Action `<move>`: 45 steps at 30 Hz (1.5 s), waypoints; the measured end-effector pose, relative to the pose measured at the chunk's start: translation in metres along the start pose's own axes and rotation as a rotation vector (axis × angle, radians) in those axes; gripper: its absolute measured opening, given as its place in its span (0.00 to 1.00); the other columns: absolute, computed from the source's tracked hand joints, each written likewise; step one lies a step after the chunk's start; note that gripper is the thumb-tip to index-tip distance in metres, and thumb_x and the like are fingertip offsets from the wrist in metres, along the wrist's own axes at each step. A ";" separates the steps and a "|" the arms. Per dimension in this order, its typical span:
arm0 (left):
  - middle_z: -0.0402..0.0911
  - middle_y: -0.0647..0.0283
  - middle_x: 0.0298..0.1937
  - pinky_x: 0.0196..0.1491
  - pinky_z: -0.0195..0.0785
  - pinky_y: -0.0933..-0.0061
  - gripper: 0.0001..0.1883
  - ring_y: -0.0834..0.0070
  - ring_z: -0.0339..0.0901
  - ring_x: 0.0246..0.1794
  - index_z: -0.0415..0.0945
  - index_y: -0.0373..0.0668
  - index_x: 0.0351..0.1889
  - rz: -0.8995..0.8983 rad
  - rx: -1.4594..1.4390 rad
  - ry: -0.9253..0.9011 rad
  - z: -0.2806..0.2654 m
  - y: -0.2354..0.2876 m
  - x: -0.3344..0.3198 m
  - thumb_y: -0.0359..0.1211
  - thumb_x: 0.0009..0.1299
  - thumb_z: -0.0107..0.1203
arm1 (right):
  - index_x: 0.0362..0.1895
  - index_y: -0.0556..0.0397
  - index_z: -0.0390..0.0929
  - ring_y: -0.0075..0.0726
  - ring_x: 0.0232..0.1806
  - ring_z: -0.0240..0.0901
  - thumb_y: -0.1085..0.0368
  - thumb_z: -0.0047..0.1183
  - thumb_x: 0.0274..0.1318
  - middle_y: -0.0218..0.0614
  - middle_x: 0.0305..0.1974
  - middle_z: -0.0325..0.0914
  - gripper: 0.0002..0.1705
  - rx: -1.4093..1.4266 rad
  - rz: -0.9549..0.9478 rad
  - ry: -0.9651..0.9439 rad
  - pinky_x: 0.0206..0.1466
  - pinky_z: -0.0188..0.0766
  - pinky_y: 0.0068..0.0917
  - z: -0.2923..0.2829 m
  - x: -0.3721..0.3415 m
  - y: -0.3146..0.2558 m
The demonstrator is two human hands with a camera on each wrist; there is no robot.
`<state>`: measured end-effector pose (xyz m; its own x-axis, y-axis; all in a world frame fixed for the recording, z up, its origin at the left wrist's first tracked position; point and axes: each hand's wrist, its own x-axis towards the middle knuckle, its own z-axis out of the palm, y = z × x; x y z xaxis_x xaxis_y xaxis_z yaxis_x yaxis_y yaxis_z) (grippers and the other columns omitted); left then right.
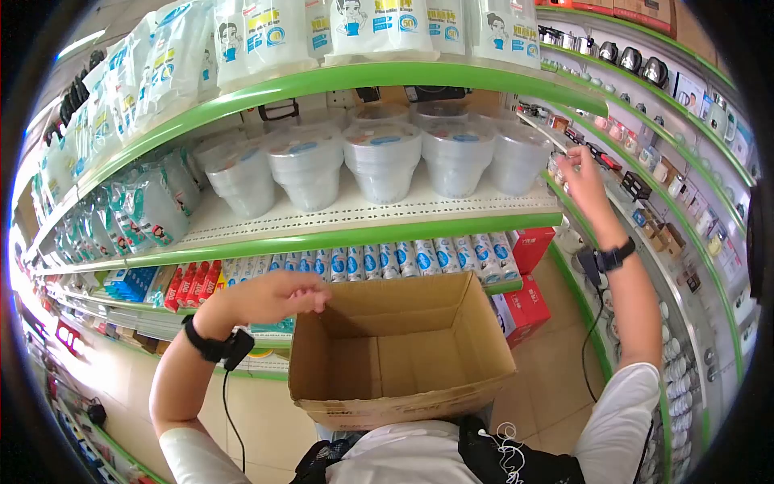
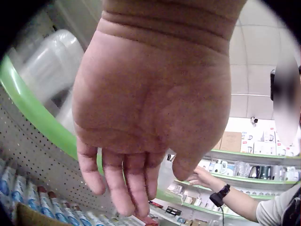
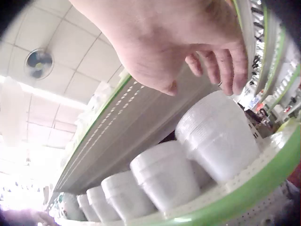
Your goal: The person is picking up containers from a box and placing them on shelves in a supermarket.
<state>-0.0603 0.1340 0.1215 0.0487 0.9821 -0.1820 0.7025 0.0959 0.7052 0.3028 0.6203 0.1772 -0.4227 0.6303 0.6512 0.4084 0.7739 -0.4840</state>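
Observation:
My left hand [image 1: 270, 296] is over the back left corner of an open cardboard box [image 1: 484, 331], its fingers pointing right. In the left wrist view this hand [image 2: 150, 103] has extended fingers and holds nothing. My right hand [image 1: 586, 187] is raised just right of the shelf's end. Nearest to it stands the rightmost stack of clear plastic tubs [image 1: 520, 161]. In the right wrist view, the right hand [image 3: 188, 42] has loosely bent fingers with nothing between them, above that end stack [image 3: 218, 136]. More tub stacks [image 1: 383, 161] stand in a row to the left.
Bagged plastic cups [image 1: 379, 28] fill the upper shelf, whose green edge [image 1: 347, 79] overhangs the tubs. Wrapped blue-and-white packs [image 1: 387, 262] line the shelf below. Red boxes [image 1: 524, 310] stand right of the cardboard box. Another stocked shelf [image 1: 685, 133] runs along the right.

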 end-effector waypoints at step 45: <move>0.73 0.65 0.37 0.47 0.61 0.65 0.17 0.72 0.67 0.35 0.75 0.40 0.46 0.825 -1.631 0.548 0.063 -0.038 0.091 0.42 0.80 0.39 | 0.67 0.57 0.63 0.40 0.49 0.82 0.57 0.42 0.70 0.46 0.53 0.78 0.26 0.658 0.305 -1.437 0.43 0.87 0.41 0.220 -0.172 -0.163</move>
<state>-0.0383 0.2094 0.0347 -0.4536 0.7611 0.4636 -0.6461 -0.6392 0.4172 0.1312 0.3989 0.0154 -0.9212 -0.0019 -0.3891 0.3745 0.2668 -0.8880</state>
